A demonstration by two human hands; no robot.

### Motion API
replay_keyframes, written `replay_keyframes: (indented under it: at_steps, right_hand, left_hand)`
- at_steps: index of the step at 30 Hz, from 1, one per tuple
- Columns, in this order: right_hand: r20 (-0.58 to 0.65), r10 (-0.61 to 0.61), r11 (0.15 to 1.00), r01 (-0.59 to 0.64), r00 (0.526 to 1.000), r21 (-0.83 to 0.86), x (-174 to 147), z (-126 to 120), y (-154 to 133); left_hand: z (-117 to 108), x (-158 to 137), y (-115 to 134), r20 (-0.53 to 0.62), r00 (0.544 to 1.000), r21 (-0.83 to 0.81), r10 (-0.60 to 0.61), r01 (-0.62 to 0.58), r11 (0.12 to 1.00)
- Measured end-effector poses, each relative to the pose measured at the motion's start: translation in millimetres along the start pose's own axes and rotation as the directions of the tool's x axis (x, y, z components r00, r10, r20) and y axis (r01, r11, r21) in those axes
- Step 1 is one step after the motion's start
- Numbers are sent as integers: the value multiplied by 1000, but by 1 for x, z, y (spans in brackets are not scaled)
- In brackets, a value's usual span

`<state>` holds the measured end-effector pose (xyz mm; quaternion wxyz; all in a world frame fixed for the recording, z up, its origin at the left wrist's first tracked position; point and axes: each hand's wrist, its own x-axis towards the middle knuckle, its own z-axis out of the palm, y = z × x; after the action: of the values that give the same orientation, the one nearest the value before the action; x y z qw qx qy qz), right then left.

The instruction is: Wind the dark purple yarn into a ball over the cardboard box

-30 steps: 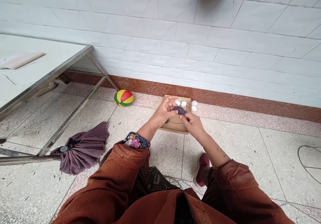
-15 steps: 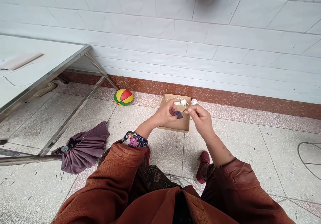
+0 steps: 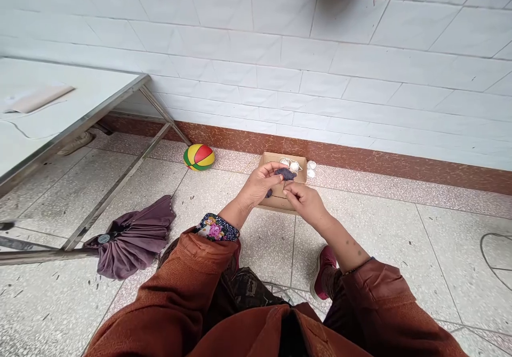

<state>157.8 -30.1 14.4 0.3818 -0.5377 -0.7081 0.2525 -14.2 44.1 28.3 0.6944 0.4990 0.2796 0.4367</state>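
A small ball of dark purple-grey yarn point(image 3: 285, 174) is pinched between the thumb and fingers of my left hand point(image 3: 260, 183). Just below and to its right, my right hand point(image 3: 303, 199) has thumb and forefinger closed on a thin dark strand that runs up to the ball. Another dark clump point(image 3: 269, 192) shows under my left hand. Beneath both hands an open cardboard box point(image 3: 280, 204) stands on the floor, partly covered by them. White yarn balls point(image 3: 294, 166) lie in its far part.
More white balls point(image 3: 311, 169) sit on the floor right of the box. A striped ball point(image 3: 199, 157) rests near the wall. To the left are a folded purple umbrella point(image 3: 138, 234) and a metal-framed table point(image 3: 116, 95). A wire loop point(image 3: 486, 245) lies far right.
My right hand has moved left and down, closer to my left hand. The yarn ball has turned and sits higher in my left fingers. The whole view has shifted slightly.
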Motion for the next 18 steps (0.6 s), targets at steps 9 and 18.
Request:
replay_keyframes:
  at_steps: [9,18]
  right_hand:
    - [-77,-105,991,111,991,78,6,-22,-17]
    - [-183,20,998,-9,983,62,14,-23,5]
  left_hand:
    - [1,-2,4,58,997,216,-47,34,976]
    - [2,-7,6,271,959,9,-83,83,996]
